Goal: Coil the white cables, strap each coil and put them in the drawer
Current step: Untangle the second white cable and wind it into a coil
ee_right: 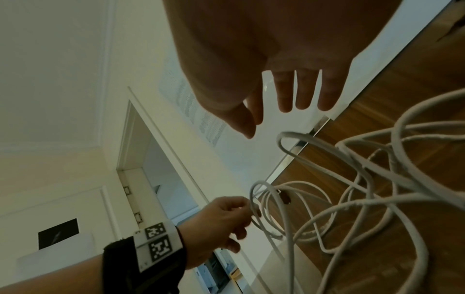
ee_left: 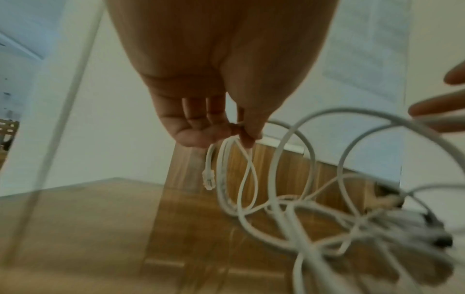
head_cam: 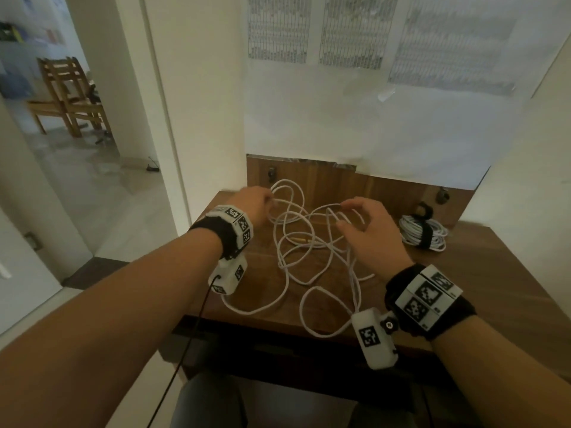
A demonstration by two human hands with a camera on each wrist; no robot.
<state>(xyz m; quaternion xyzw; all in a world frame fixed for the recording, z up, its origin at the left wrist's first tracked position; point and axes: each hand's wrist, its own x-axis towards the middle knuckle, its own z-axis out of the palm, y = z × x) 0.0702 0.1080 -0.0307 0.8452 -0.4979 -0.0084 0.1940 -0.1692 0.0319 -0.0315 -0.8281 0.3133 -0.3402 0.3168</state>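
A loose white cable (head_cam: 296, 242) sprawls in tangled loops over the wooden table (head_cam: 494, 273). My left hand (head_cam: 256, 202) pinches a few small loops of it at the table's far left. In the left wrist view, thumb and fingers (ee_left: 234, 129) hold the cable (ee_left: 309, 159) near its end, and the clear plug (ee_left: 208, 179) hangs below. My right hand (head_cam: 349, 216) hovers over the middle loops with its fingers spread; in the right wrist view the fingers (ee_right: 284, 95) are straight and hold nothing. A second white cable coil (head_cam: 423, 233), bound by a black strap, lies at the far right.
A wooden back panel with two dark knobs (head_cam: 272, 173) stands behind the table, under a wall with taped papers (head_cam: 355, 32). A doorway at left shows wooden chairs (head_cam: 68, 94). A thin black cord (head_cam: 191, 335) hangs from my left wrist. A dark front (head_cam: 278, 344) runs below the table's near edge.
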